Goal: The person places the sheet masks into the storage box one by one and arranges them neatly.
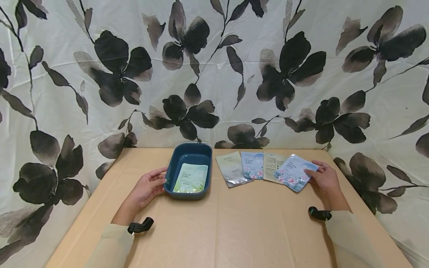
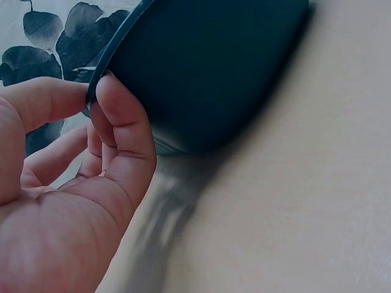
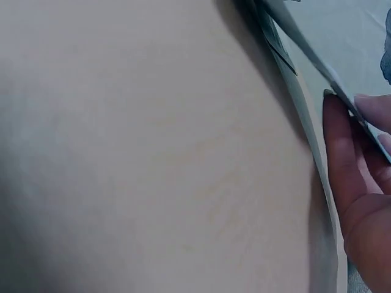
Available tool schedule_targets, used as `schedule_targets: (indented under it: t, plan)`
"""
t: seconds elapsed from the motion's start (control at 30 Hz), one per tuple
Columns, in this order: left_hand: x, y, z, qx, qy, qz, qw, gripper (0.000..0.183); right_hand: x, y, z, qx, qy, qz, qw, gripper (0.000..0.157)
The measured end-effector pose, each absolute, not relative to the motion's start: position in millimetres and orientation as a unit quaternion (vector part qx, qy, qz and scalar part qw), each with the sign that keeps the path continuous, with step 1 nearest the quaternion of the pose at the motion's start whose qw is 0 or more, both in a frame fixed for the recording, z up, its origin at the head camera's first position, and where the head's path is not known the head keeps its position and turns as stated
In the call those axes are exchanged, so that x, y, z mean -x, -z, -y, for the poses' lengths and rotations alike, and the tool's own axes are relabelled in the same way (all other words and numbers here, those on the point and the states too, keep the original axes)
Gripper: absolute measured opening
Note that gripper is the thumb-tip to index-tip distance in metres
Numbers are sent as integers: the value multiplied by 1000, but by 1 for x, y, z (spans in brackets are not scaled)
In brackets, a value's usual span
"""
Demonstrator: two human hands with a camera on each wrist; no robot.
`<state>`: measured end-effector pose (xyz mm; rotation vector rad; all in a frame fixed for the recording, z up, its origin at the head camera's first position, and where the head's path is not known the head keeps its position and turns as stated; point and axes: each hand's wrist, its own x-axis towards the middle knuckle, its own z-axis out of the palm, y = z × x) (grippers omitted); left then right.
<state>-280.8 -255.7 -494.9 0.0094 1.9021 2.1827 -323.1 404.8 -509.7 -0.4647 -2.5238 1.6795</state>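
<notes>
My left hand (image 1: pixel 146 189) pinches the left rim of a deep blue plastic basin (image 1: pixel 190 196), with thumb and finger on either side of the wall in the left wrist view. A green-and-white mask sachet (image 1: pixel 191 178) lies inside the basin. My right hand (image 1: pixel 326 179) pinches the right edge of a blue floral mask sachet (image 1: pixel 296 174) between thumb and fingers; in the right wrist view this sachet (image 3: pixel 317 64) appears edge-on. It overlaps a pale yellow-green sachet (image 1: pixel 272 166) printed with text. Left of that are another blue floral sachet (image 1: pixel 253 164) and a silvery-green sachet (image 1: pixel 234 169).
Everything rests on a light wood-coloured table (image 1: pixel 221 230). A white cloth with dark flowers (image 1: pixel 241 67) hangs behind the table and along its sides. The basin and the row of sachets are near the far edge. Black bands (image 1: pixel 140 225) are on both wrists.
</notes>
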Motion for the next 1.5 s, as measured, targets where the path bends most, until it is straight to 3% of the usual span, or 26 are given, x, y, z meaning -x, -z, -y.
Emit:
schedule_targets:
  t: [0.5,1.5]
  plan:
    - [282,497,258,-13,-752,-646,132,64,322,509,-400,158,-557,813,56,81]
    - [282,494,257,-6,-748,-651,130,63,315,507,-387,161,-594,786,60,76]
